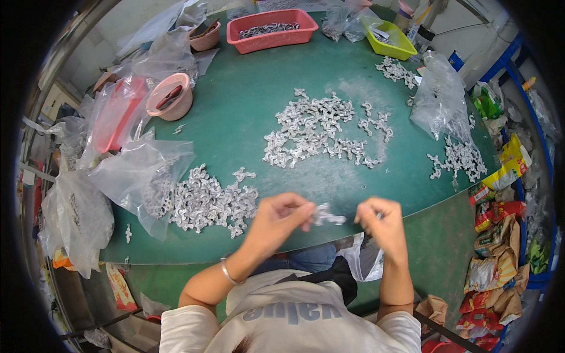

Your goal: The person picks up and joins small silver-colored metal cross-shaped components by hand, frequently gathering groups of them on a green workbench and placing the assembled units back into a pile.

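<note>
Taken from the centre of the view. At 9 o'clock, see-through bag (126,182), lying against the left pile. At 10 o'clock, pink bowl (180,109) with a red-handled tool inside. Between 8 and 9 o'clock, left pile (213,203) of grey metal pieces, loose on the green table (235,88). At 12 o'clock, red tray (273,42), loaded with small parts. At 6 o'clock, left hand (276,216), thumb and fingertips drawn narrow beside the metal piece; blurred, cannot tell if gripped. At 1 o'clock, centre pile (312,126). Between 4 and 5 o'clock, between the hands, metal piece (331,217): judged light and stiff, perhaps dusty and slippery, possibly brittle at thin necks. Pinch at a thick lobe; avoid bending. At 4 o'clock, right hand (385,220), fingers curled and narrow; cannot tell if holding anything. At 3 o'clock, right pile (462,160).
</note>
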Available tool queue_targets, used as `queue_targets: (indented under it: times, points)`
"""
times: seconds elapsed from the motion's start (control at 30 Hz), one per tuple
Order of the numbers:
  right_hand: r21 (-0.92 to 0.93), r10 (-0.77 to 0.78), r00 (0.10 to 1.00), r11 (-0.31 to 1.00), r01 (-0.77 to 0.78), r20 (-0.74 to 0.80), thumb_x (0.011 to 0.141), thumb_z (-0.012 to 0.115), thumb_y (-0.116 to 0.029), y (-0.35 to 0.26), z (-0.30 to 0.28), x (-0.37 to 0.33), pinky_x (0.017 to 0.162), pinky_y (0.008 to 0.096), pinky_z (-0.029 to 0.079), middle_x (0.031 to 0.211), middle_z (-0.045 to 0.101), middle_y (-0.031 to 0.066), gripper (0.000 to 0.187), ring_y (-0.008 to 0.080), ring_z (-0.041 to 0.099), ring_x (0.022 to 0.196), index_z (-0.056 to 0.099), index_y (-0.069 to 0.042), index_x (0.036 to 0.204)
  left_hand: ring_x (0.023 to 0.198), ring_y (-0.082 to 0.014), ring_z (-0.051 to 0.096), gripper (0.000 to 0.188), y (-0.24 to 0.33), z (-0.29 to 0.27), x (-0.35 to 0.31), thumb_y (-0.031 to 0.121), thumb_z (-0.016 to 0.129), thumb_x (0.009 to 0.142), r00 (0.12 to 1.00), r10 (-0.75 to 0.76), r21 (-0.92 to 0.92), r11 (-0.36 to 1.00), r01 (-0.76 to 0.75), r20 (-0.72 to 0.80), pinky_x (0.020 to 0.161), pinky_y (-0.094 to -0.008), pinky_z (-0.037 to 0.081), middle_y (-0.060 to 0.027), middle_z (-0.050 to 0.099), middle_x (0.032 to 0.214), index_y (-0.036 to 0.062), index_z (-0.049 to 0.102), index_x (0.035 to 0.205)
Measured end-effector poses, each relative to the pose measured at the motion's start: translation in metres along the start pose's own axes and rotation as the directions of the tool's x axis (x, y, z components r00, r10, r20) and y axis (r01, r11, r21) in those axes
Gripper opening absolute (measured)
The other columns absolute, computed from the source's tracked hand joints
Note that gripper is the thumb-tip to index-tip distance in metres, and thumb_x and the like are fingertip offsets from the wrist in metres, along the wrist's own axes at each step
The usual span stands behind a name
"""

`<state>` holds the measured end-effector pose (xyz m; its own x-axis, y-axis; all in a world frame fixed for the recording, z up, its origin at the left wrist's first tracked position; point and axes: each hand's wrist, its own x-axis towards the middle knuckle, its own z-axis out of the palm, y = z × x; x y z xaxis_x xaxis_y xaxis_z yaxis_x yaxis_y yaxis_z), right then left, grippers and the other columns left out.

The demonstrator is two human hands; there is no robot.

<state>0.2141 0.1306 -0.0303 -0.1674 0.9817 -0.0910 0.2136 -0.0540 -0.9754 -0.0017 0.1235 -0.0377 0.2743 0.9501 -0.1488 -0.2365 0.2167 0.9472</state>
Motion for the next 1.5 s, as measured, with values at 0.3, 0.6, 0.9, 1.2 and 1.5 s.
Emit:
queue_targets:
  times: [0.3, 0.6, 0.9, 1.2, 1.5]
  points:
    - [-0.775, -0.347, 0.881, 0.631, -0.033, -0.321, 0.07, 0.069, -0.018, 0.067, -0.053, 0.076, 0.052, 0.0347, 0.039, 0.063, 0.052, 0.0093, 0.025, 0.0264, 0.05, 0.055, 0.061, -0.007, 0.091, 0.07, -0.0335, 0.052, 0.013, 0.005, -0.073, -0.016, 0.008, 0.062, 0.074, 0.953, 0.301, 0.991, 0.132, -0.02, -0.02, 0.06, -0.0397, 0.042, -0.0158, 0.051, 0.077, -0.0009, 0.055, 0.082]
    - [-0.842, -0.434, 0.867, 0.538, 0.032, -0.244, 0.075, 0.063, -0.018, 0.065, -0.042, 0.079, 0.056, 0.0406, 0.042, 0.077, 0.058, 0.0098, 0.014, 0.0323, 0.057, 0.065, 0.06, -0.005, 0.078, 0.074, -0.0313, 0.052, 0.02, 0.006, -0.031, -0.006, 0.007, 0.062, 0.074, 0.939, 0.333, 0.918, 0.341, -0.203, 0.084, 0.064, -0.038, 0.043, -0.0142, 0.051, 0.079, 0.0001, 0.055, 0.091]
    - [-0.064, -0.051, 0.972, 0.997, 0.037, -0.229, 0.084, 0.055, -0.014, 0.035, -0.023, 0.046, 0.043, 0.0225, 0.032, 0.056, 0.052, 0.0006, 0.023, 0.0064, 0.044, 0.048, 0.057, 0.001, 0.067, 0.07, -0.0204, 0.056, 0.028, 0.006, -0.005, -0.002, 0.002, 0.063, 0.074, 0.94, 0.321, 0.712, 0.633, -0.304, 0.116, 0.064, -0.0285, 0.045, -0.0099, 0.056, 0.083, 0.001, 0.056, 0.102]
    - [0.413, 0.079, 0.994, 0.904, -0.105, 0.08, 0.088, 0.052, -0.014, 0.004, 0.014, 0.007, 0.04, 0.0181, 0.029, 0.056, 0.052, 0.0012, 0.022, 0.0029, 0.04, 0.045, 0.058, 0.0, 0.071, 0.073, -0.0172, 0.058, 0.032, 0.001, 0.018, 0.004, -0.004, 0.065, 0.071, 0.835, 0.544, 0.562, 0.667, -0.489, 0.081, 0.064, -0.0259, 0.046, -0.01, 0.06, 0.088, 0.0017, 0.061, 0.102]
    - [0.246, -0.068, 0.998, 0.967, 0.068, -0.009, 0.089, 0.05, -0.016, -0.005, 0.019, -0.004, 0.045, 0.0203, 0.032, 0.054, 0.049, 0.0001, 0.029, 0.0042, 0.041, 0.049, 0.057, 0.002, 0.067, 0.066, -0.0124, 0.058, 0.011, 0.0, 0.016, -0.003, 0.001, 0.059, 0.078, 0.934, 0.356, 0.441, 0.835, -0.329, 0.021, 0.06, -0.0226, 0.045, -0.0095, 0.062, 0.077, -0.0038, 0.062, 0.087]
